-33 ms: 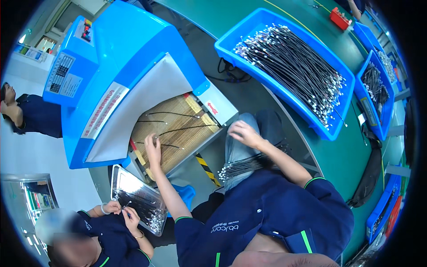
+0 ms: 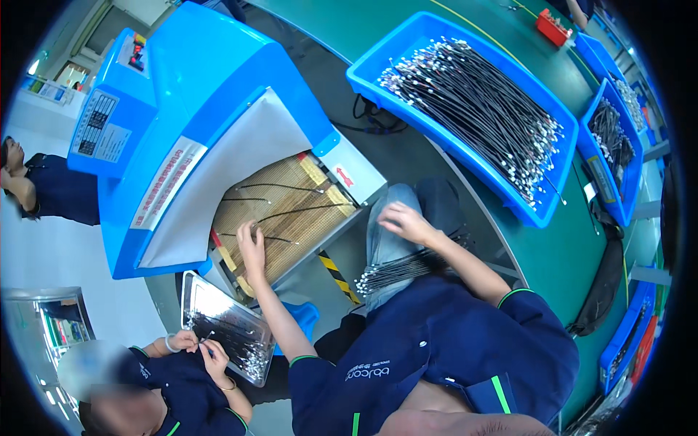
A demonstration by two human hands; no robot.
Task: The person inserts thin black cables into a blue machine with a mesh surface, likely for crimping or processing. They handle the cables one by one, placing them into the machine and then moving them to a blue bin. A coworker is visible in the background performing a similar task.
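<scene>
My left hand (image 2: 251, 247) reaches over the mesh conveyor belt (image 2: 291, 243) of a blue machine (image 2: 196, 80). Its fingers look apart, with the tips beside the near end of a thin black cable (image 2: 305, 211). Other cables lie along the belt, among them one (image 2: 280, 238) by my left hand and one (image 2: 283, 186) farther off. Above my lap my right hand (image 2: 406, 221) hangs with loosely bent, separated fingers and nothing visible in them. A bundle of black cables with white ends (image 2: 396, 272) rests across my thighs, partly covered by my right forearm.
A large blue bin (image 2: 465, 116) full of black cables stands on the green table (image 2: 542, 251) at right. Smaller blue bins (image 2: 614, 156) stand beyond it. At lower left a co-worker's hands (image 2: 200, 345) hold a cable over a metal tray (image 2: 200, 291).
</scene>
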